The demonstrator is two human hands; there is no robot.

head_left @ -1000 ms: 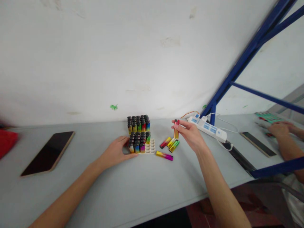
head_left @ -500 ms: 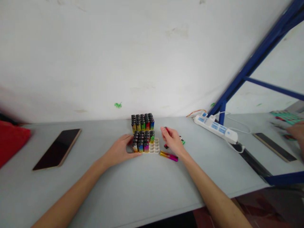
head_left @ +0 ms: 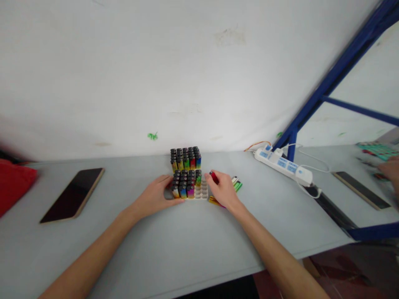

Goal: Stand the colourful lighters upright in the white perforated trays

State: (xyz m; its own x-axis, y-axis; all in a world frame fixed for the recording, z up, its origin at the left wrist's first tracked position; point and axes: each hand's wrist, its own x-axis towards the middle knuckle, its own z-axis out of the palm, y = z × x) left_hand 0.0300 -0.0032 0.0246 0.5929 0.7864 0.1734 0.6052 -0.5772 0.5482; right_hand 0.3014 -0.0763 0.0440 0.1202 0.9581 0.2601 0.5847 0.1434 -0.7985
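Colourful lighters (head_left: 183, 182) with black tops stand upright in a white tray (head_left: 201, 192), whose right part shows bare slots. My left hand (head_left: 155, 194) grips the tray's left side, fingers behind and thumb along the front edge. Pinched in my right hand (head_left: 224, 190) is a red lighter (head_left: 214, 177), held just right of the tray; its lower end is hidden by the fingers. A yellow-purple lighter (head_left: 214, 201) lies partly covered under that hand. Beyond the hand lie a green lighter (head_left: 238, 186) and a whitish one.
Behind the tray stands a second block of lighters (head_left: 186, 159) near the wall. A phone (head_left: 73, 195) and red cloth (head_left: 14, 182) lie left. A power strip (head_left: 283, 166) with cables sits right, by a blue frame (head_left: 311, 110). Another person's hand (head_left: 391, 170) shows far right.
My right hand has moved slightly left and down with the red lighter, nearer the tray, now covering part of the yellow-purple lighter. My left hand stays on the tray.
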